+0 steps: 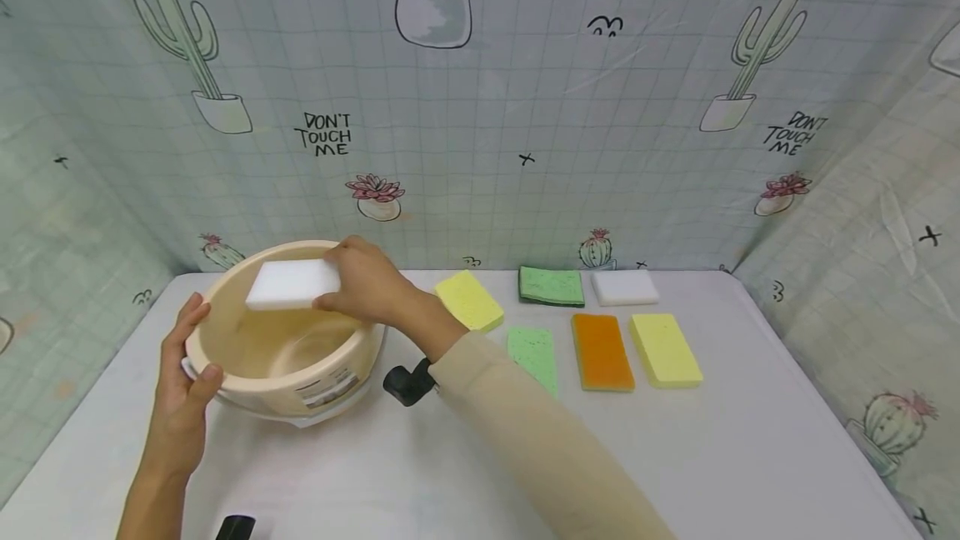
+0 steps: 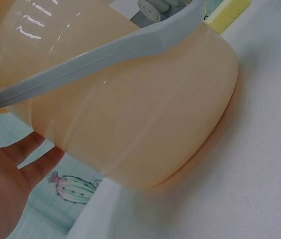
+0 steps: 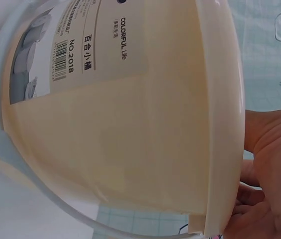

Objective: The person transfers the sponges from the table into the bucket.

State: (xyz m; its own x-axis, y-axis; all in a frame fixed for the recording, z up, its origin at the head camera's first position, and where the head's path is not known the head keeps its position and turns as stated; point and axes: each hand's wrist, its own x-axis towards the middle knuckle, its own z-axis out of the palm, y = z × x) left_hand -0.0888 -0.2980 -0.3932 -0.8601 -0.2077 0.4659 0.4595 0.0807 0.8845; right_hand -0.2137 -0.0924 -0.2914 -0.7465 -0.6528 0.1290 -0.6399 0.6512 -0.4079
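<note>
A cream plastic bucket (image 1: 281,386) with a grey handle (image 2: 105,55) stands at the table's left. At its left rim my left hand (image 1: 180,382) holds the bucket, thumb towards the front rim and fingers along the outer wall. Over the bucket's mouth, my right hand (image 1: 371,286) pinches a white sponge (image 1: 292,284) by its right end. The right wrist view shows the bucket's printed label (image 3: 75,45) and part of the right hand beyond the rim; the white sponge is hidden there.
Right of the bucket lie a yellow sponge (image 1: 471,301), a light green one (image 1: 532,355), a dark green-edged one (image 1: 551,286), an orange one (image 1: 602,352), another yellow one (image 1: 666,350) and another white one (image 1: 626,287). A printed cloth (image 1: 480,123) hangs behind the white table (image 1: 750,440).
</note>
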